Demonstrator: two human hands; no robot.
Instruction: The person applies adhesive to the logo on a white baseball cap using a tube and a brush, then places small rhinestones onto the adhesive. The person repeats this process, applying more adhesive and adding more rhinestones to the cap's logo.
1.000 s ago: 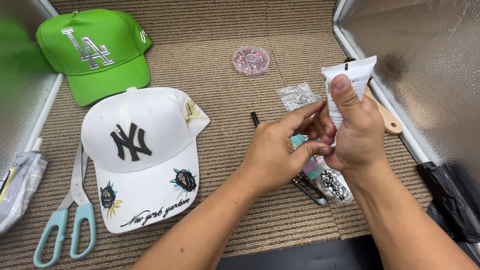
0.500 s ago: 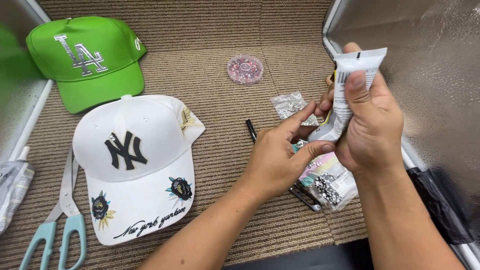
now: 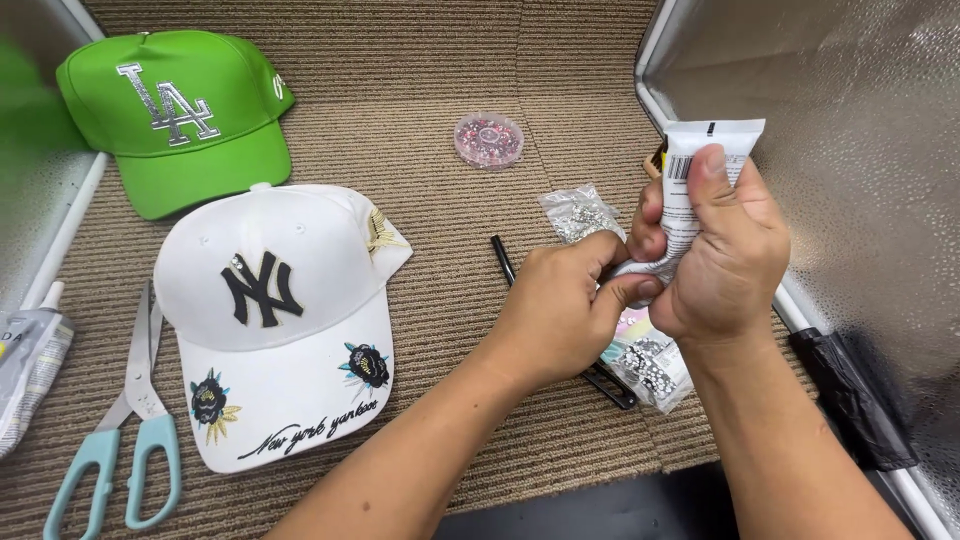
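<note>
Glue tube, white and crimped at its upper end, stands upright in the right hand, whose grip is clenched round its body; the left hand pinches the tube's lower end, where a cap would sit, though fingers hide it. No glue shows anywhere yet. Below the tube lies a clear bag of rhinestones; just left of the tube, a smaller clear bag. Farther left, a round dish of pink stones, then the white cap on the ribbed worktop.
</note>
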